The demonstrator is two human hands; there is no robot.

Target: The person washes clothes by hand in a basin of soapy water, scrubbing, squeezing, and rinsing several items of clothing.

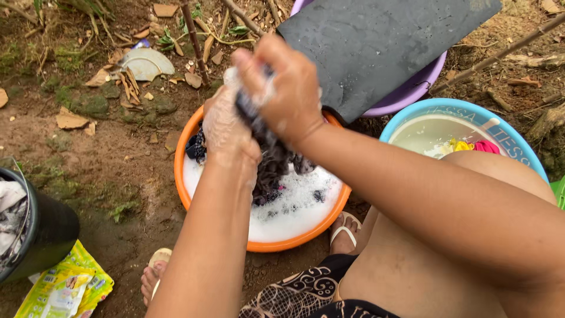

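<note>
The right hand [288, 94] and the left hand [226, 126] both close on a dark wet cloth [272, 162], pressed together above the orange basin [194, 194]. The cloth hangs down from the fists, its long axis almost vertical, its lower end in the foam [294, 212]. The right hand is higher.

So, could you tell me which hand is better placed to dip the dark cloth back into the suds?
Probably the left hand: it grips the dark cloth lower down, nearer the foam in the orange basin. The right hand clamps the top of the bunch, higher up.
</note>
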